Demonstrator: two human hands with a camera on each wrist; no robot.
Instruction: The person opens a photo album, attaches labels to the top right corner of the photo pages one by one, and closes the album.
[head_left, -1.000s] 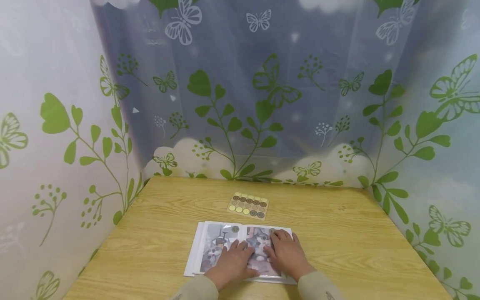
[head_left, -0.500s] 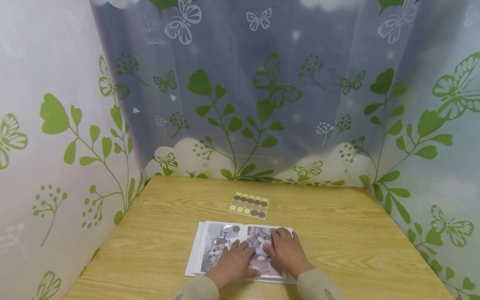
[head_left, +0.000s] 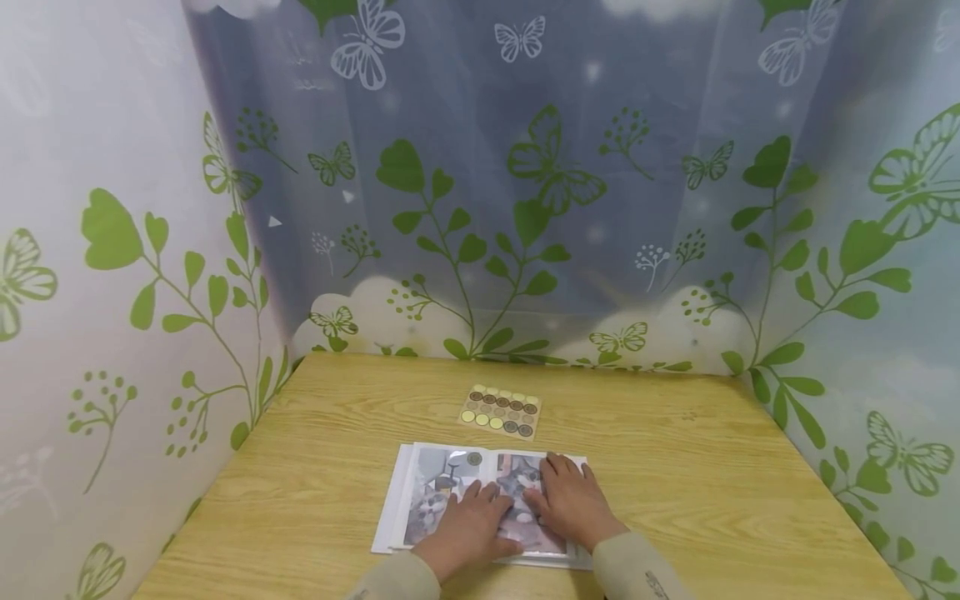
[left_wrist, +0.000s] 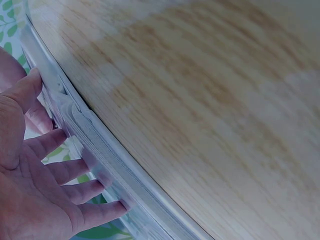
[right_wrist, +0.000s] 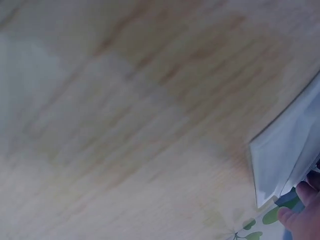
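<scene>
Both hands lie flat with straight fingers, left hand and right hand pressing the open photo album on the worktop; nothing has shifted since a second ago; the sticker sheet sits just beyond.

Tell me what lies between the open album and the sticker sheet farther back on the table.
Nothing: the head view shows only a bare strip of wooden table between the album and the sticker sheet.
</scene>
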